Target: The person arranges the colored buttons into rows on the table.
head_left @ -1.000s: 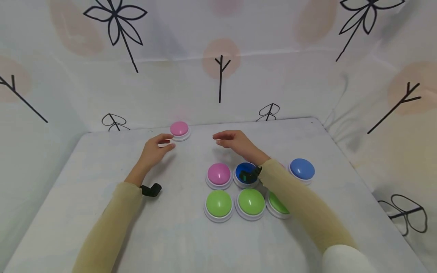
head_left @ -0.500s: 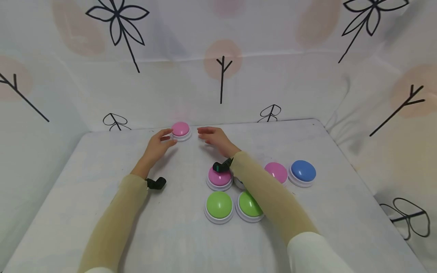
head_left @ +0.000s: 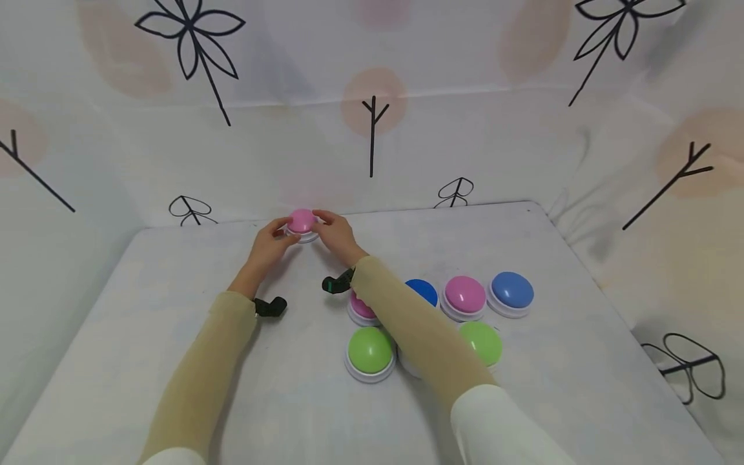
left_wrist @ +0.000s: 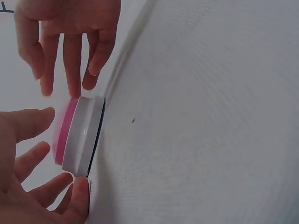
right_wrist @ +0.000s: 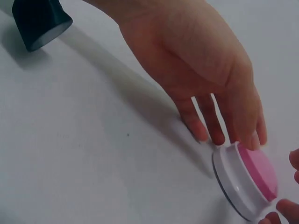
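Note:
A pink dome push button (head_left: 301, 221) with a white round base stands near the table's back edge, left of centre. My left hand (head_left: 269, 247) is at its left side, fingers spread and slightly bent. In the left wrist view, a fingertip of the left hand (left_wrist: 28, 172) meets the lower edge of the button's white base. From the right, my right hand (head_left: 339, 237) reaches to the same button. Its fingertips lie at the rim of the button in the right wrist view; firm contact is hard to tell. Neither hand is plainly curled round it.
Under and beside the right forearm stand more buttons: a pink one (head_left: 361, 307), a dark blue one (head_left: 422, 291), another pink one (head_left: 465, 295), a blue one (head_left: 511, 290) and green ones (head_left: 370, 350). The forearm partly hides some. A patterned cloth wall (head_left: 261, 155) rises behind the table.
My right hand has moved left, from the middle of the table to the far pink button. The left hand has shifted slightly toward that button. The buttons themselves stay in place.

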`<state>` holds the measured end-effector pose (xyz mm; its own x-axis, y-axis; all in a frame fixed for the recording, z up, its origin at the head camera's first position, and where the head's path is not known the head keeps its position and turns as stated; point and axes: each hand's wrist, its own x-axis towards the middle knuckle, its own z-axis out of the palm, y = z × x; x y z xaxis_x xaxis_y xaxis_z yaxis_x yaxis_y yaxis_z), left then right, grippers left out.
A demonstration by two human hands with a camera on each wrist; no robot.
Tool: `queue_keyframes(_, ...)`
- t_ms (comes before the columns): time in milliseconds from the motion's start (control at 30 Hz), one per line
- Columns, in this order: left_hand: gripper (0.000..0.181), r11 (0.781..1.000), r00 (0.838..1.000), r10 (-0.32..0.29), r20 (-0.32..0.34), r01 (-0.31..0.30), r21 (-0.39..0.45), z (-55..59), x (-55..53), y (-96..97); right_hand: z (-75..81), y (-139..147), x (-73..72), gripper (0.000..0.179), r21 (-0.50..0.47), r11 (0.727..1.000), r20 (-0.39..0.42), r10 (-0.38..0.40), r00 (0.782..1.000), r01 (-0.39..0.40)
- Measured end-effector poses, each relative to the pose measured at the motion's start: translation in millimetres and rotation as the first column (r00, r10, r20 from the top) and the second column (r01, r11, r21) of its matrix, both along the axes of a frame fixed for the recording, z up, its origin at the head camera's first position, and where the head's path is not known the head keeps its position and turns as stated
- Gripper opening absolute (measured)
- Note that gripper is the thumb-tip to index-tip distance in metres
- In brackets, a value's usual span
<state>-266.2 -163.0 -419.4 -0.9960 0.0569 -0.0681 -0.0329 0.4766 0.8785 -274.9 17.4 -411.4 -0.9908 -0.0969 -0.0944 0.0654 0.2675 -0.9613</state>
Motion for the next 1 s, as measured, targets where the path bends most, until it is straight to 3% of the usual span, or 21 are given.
queue_keyframes(167,0.06,1.0,1.0,0.003,0.005,-0.003,-0.008,0.4,-1.9,1.5,-3.5,-14.6,1.7,0.041,0.023,0.996,-0.011,-0.085,0.996,0.086)
queue_keyframes(367,0.059,1.0,1.0,-0.014,-0.009,0.014,0.003,3.3,-5.9,3.3,-5.5,-17.6,1.5,0.043,0.094,0.991,-0.084,-0.091,0.992,0.099)
queue_keyframes(533,0.058,0.999,1.0,-0.024,-0.013,0.024,0.022,1.9,-7.9,1.0,-8.7,-19.1,-2.0,0.044,0.125,0.987,-0.094,-0.09,0.992,0.101)
queue_keyframes(767,0.057,0.999,1.0,0.004,0.031,-0.006,0.053,-0.3,-9.0,-1.9,-10.7,-23.1,-3.6,0.043,0.166,0.983,-0.109,-0.061,0.992,0.079)
queue_keyframes(1000,0.053,0.996,0.999,0.048,-0.017,-0.047,0.073,-0.3,-8.5,0.7,-11.5,-17.9,-1.5,0.053,0.156,0.983,-0.13,-0.072,0.989,0.092)
